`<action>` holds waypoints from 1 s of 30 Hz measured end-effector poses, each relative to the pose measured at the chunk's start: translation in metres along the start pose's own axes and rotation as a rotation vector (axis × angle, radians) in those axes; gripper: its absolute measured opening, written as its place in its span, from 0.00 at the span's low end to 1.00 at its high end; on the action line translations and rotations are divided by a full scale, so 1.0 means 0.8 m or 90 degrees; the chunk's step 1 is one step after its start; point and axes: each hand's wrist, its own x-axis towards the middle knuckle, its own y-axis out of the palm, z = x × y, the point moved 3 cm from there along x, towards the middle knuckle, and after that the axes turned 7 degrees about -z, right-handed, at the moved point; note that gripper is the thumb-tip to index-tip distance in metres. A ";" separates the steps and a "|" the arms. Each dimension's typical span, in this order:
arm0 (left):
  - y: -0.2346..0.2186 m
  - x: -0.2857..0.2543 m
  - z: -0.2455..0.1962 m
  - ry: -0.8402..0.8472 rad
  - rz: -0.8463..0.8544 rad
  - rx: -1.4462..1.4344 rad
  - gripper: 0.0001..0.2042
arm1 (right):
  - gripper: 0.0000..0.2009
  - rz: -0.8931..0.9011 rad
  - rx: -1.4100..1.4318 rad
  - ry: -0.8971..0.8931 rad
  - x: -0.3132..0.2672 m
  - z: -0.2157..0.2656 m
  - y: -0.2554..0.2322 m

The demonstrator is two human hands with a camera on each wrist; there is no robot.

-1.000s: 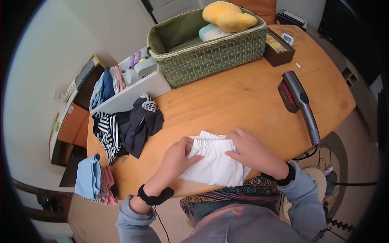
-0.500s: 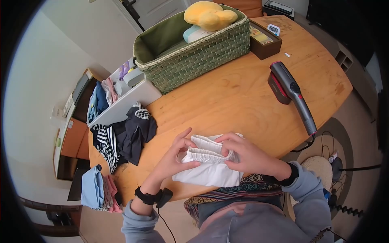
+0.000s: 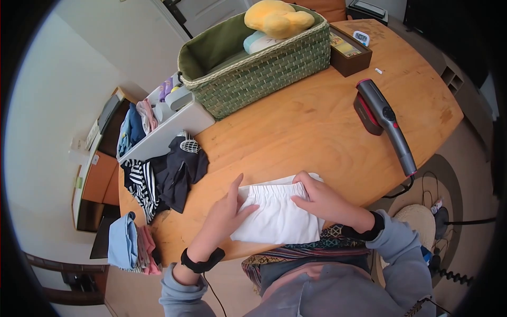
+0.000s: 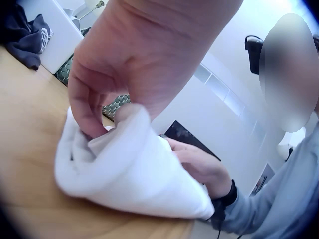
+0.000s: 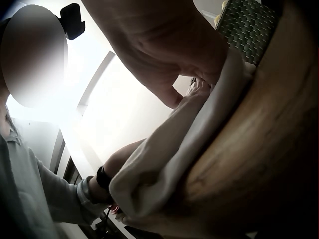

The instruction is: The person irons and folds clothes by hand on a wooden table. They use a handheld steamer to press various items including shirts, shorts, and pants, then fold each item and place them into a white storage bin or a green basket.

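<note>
A pair of white shorts (image 3: 280, 216) with a gathered elastic waistband lies folded near the front edge of the table. My left hand (image 3: 226, 210) holds its left side, thumb over the front and index finger pointing up and away. In the left wrist view, the fingers (image 4: 87, 112) of that hand reach into the fold of the cloth. At the right end of the waistband my right hand (image 3: 322, 199) pinches the fabric between thumb and fingers. The layered side edge of the shorts (image 5: 159, 159) shows in the right wrist view.
Dark and striped clothes (image 3: 182, 171) lie crumpled at left, beyond a folded stack (image 3: 124, 243) at the table's edge. Behind stand a white bin (image 3: 174, 127) of clothes and a green woven basket (image 3: 264, 79) with plush toys. A corded handheld steamer (image 3: 388, 119) lies at right.
The waistband was lifted and held apart half a second ago; now it lies flatter, front against back. The left hand has shifted slightly left and down. The camera view has also shifted.
</note>
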 end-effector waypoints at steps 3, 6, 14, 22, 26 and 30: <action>-0.006 -0.007 0.006 -0.006 -0.119 0.254 0.29 | 0.16 -0.026 -0.016 -0.024 0.003 -0.002 0.005; -0.015 -0.014 0.018 0.034 -0.180 0.405 0.29 | 0.17 -0.026 -0.032 -0.027 0.006 -0.005 0.007; 0.011 0.007 0.047 -0.038 0.036 -0.023 0.30 | 0.19 0.026 0.013 0.104 0.007 0.001 0.007; 0.040 -0.018 0.062 -0.133 -0.007 -0.444 0.27 | 0.20 0.050 0.125 0.105 0.005 0.003 0.016; -0.004 -0.044 0.050 -0.170 0.003 -0.445 0.27 | 0.21 0.069 0.216 0.138 0.000 0.003 0.019; -0.076 -0.072 0.063 -0.152 -0.171 -0.274 0.25 | 0.21 0.040 0.222 0.156 -0.002 0.009 0.011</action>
